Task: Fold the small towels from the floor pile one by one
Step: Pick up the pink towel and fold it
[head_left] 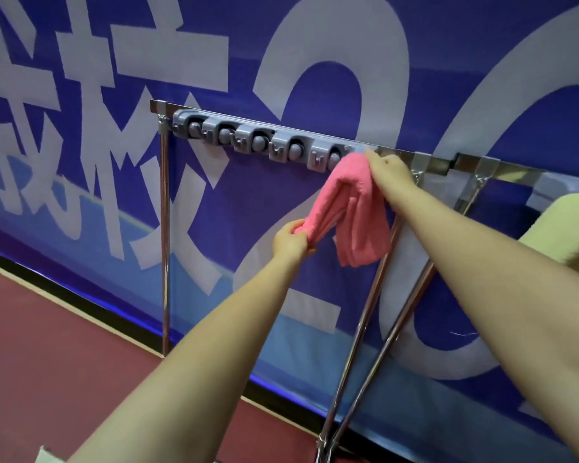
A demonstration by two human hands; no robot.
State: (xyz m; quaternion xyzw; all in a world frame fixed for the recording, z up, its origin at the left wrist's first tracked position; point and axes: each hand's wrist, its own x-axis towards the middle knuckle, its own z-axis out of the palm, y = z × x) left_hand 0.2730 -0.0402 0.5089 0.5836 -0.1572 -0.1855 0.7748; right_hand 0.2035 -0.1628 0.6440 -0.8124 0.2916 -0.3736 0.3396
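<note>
Both grips pinch pink towel (355,208) — upper edge at rack rail (432,158).

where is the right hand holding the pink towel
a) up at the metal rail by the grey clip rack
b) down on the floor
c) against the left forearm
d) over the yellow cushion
a, the right hand pinches the top of the pink towel up at the metal rail, just past the end of the grey clip rack, while the left hand grips the towel's lower end.
</note>
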